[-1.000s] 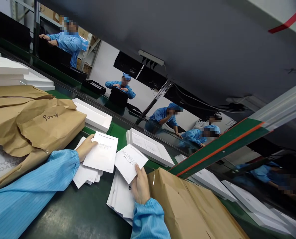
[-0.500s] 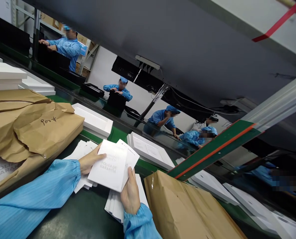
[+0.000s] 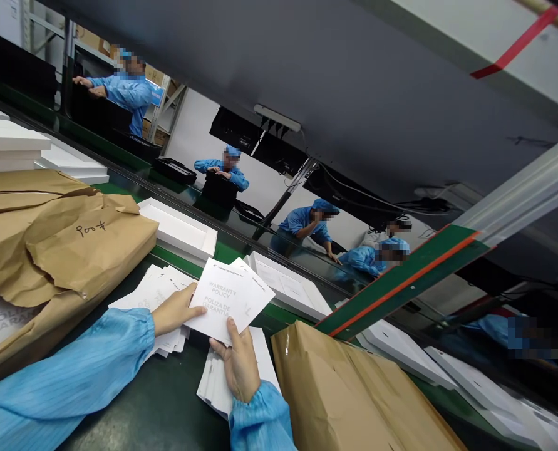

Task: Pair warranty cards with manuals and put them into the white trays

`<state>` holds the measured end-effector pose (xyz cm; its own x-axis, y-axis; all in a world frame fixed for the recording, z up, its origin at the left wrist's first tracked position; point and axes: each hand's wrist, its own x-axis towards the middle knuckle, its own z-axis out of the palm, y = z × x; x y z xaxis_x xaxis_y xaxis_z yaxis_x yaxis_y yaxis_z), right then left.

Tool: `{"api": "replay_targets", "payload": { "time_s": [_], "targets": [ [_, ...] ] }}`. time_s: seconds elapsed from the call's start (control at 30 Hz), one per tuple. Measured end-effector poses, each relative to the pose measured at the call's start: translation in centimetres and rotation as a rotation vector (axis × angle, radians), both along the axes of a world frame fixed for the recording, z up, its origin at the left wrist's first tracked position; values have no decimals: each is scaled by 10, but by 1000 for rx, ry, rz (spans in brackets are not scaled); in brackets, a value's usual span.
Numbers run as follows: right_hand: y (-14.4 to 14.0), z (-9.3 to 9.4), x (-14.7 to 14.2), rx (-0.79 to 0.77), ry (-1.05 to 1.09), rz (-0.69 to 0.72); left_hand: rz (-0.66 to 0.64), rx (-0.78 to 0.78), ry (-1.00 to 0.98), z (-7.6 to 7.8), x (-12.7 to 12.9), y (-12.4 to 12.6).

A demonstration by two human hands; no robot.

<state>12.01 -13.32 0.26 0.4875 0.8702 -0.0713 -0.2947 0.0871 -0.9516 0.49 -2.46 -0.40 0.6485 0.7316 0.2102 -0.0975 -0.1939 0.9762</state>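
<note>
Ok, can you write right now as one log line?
left hand: gripping WARRANTY POLICY booklet | right hand: thumb on booklet's front | behind booklet: second white booklet | beside right hand: brown-paper package

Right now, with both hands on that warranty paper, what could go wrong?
The warranty leaflet and the leaflet behind it aren't lined up, so the back one might slip out. The left hand and right hand both hold the front one near its edges, so it could bend if they pull differently. And the messy pile sits right by the left sleeve, which might knock it crooked.
</note>
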Motion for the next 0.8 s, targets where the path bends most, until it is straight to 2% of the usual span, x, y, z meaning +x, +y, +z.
{"api": "replay_targets", "payload": {
  "time_s": [0.1,0.27,0.37,0.5,0.57,0.67,0.8],
  "targets": [
    [1,1,2,-10,15,-31,11,23,183,5,-3,-4],
    [3,2,1,-11,28,-64,159,125,173,15,-9,3],
    [3,1,9,26,11,-106,290,94,173,16,-16,17],
    [3,-6,26,44,-115,-68,420,6,177,15,-24,38],
    [2,-9,31,43,-245,-77,416,-66,120,15,-28,44],
    [1,-13,33,14,-461,-115,301,-176,-31,18,-34,51],
    [-1,-15,30,-25,-611,-155,235,-221,-130,21,-32,61]
  ]
}}
